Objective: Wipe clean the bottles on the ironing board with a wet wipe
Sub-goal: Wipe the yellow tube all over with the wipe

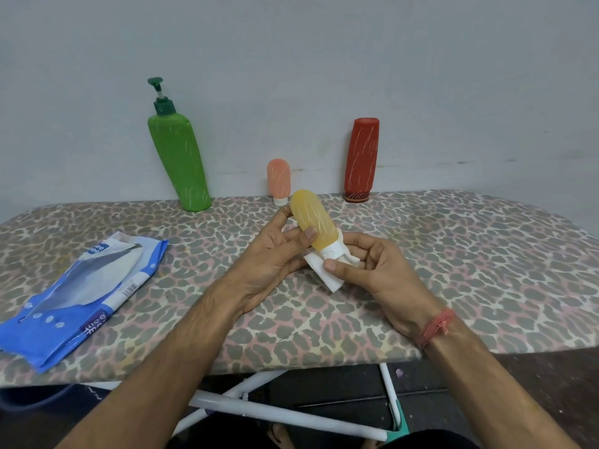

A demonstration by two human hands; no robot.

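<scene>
Both hands work the yellow bottle (pixel 312 222): left hand (pixel 275 251) grips its body, right hand (pixel 366 264) pinches wet wipe (pixel 327 273) at cap; green bottle (pixel 178 160), pink bottle (pixel 278 179), red bottle (pixel 361 158) still streaked, apparently unwiped.

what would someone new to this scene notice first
Probably the yellow bottle at centre, held over the leopard-print ironing board by the left hand, while the right hand presses a white wet wipe at its cap end. Next, the tall green pump bottle, small pink bottle and red bottle along the wall, all streaked white.
</scene>
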